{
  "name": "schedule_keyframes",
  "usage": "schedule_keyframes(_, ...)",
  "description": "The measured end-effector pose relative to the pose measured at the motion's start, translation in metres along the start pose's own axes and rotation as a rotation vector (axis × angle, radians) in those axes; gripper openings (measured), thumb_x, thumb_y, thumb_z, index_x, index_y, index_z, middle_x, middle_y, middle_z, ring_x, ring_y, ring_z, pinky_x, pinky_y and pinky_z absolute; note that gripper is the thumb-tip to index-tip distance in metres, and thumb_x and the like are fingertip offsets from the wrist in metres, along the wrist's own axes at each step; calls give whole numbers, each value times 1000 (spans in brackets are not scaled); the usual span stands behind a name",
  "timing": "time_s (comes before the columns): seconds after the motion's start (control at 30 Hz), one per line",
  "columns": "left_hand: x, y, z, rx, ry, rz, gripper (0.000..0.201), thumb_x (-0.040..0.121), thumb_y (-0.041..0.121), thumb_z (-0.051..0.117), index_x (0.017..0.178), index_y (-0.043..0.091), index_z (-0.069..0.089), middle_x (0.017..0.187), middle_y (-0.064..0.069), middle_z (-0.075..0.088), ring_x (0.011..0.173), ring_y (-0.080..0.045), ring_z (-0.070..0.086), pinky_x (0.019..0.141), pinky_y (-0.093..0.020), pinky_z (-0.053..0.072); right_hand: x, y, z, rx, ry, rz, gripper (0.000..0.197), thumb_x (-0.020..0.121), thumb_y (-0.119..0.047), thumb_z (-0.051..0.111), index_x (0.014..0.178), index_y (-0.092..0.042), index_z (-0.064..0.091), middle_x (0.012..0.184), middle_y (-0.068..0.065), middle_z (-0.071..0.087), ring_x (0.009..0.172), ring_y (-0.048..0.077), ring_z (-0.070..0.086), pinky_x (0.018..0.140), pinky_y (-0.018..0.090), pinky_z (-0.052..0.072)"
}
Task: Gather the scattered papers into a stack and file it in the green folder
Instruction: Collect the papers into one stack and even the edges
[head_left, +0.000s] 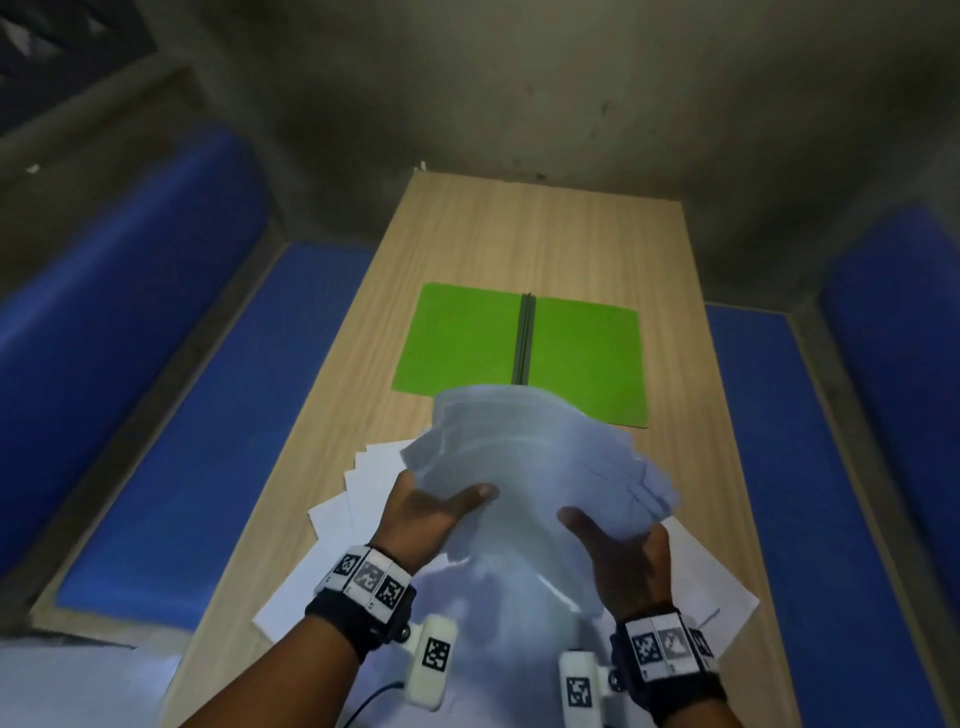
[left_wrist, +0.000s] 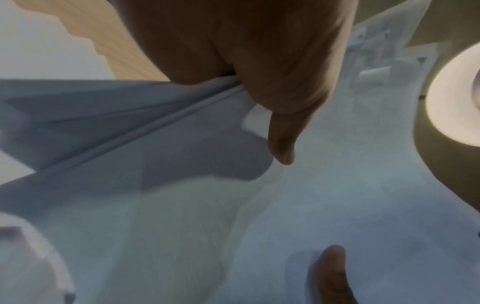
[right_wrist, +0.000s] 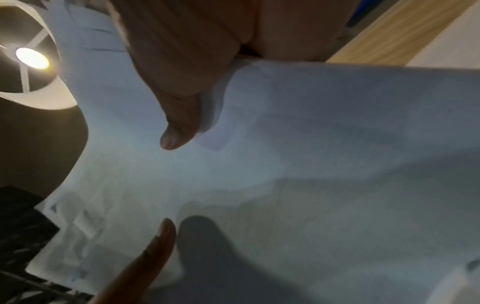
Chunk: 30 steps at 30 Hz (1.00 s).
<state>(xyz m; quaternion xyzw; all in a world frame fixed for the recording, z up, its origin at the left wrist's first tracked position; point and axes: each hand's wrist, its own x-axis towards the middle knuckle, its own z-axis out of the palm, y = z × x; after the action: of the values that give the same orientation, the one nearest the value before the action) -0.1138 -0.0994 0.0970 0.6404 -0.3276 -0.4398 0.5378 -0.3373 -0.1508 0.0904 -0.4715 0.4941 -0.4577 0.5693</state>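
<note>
A fanned bundle of white papers (head_left: 524, 457) is lifted above the wooden table (head_left: 519, 239), blurred with motion. My left hand (head_left: 441, 512) grips its left side, thumb on top and fingers underneath. My right hand (head_left: 613, 545) grips the right side the same way. In the left wrist view my thumb (left_wrist: 281, 142) presses the papers (left_wrist: 207, 205); the right wrist view shows my thumb (right_wrist: 176, 127) on the sheets (right_wrist: 285, 144). The green folder (head_left: 467, 343) lies open and flat beyond the bundle, its dark spine (head_left: 523, 338) in the middle. More loose sheets (head_left: 363, 483) lie on the table beneath.
Blue padded benches (head_left: 171, 441) run along both sides of the table, the right one (head_left: 810, 467) close to the table edge. A grey wall stands behind the table's far end. A lit ceiling lamp (right_wrist: 31, 59) shows in the wrist views.
</note>
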Motion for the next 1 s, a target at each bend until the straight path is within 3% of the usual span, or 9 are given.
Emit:
schedule_keyframes(0.1,-3,1,-6,-38,4,3,47,69,16,89,112,20,68,102,7,78,93,-8,73,79,-26,58,-2,-4,-10,-40,20,-47,51,61,7,84,104,-14,66,94,-7,76,84,3,71,69,14,55)
schedule_keyframes(0.17,-5,-9,-11,-32,-62,-63,49,67,15,91,112,18,70,103,3,78,96,-15,74,81,-32,59,0,12,-21,-135,-26,-9,55,58,1,88,106,-13,65,96,-6,74,85,2,69,67,8,52)
schedule_keyframes(0.27,-5,-35,-12,18,-129,-156,49,65,17,92,109,15,72,102,-2,79,99,-24,74,83,-39,60,0,33,-25,-254,-44,76,40,60,-7,89,93,-20,69,85,-17,75,79,2,69,63,8,49)
schedule_keyframes(0.33,-6,-41,-5,27,-84,-171,37,67,15,90,101,19,73,96,1,79,98,-27,74,79,-35,60,0,40,-20,-269,-15,84,30,66,-7,85,87,-21,69,78,-21,74,74,5,68,61,9,48)
schedule_keyframes(0.5,-1,-21,5,40,3,-35,32,75,14,84,99,26,68,90,23,76,86,4,71,72,-13,53,4,23,-12,-184,107,10,33,67,-9,85,95,-12,68,87,-9,74,75,-5,68,67,14,55)
schedule_keyframes(0.7,1,-35,-11,157,-29,-51,46,62,31,92,102,23,72,94,12,77,87,-2,72,68,-12,53,8,28,-27,-281,-19,-8,62,50,-29,94,105,-16,67,96,-3,75,89,8,70,78,29,58)
schedule_keyframes(0.77,0,-34,-11,185,-33,-45,42,62,29,92,99,27,71,90,18,77,84,1,71,66,-12,53,9,30,-25,-266,-36,24,59,52,-22,92,104,-12,67,93,-2,75,85,7,70,72,22,57)
schedule_keyframes(0.9,1,-22,4,116,-28,-72,35,66,19,91,93,25,71,85,23,76,79,0,72,65,-15,54,12,25,-13,-256,12,43,62,50,-57,82,95,-15,71,84,-20,73,76,-6,67,66,10,49)
schedule_keyframes(1.0,0,-13,8,79,12,-55,29,70,19,88,94,22,71,79,22,76,75,3,71,60,-9,50,12,20,-11,-287,37,32,29,66,-38,83,88,-24,70,78,-29,70,73,-10,65,72,22,48)
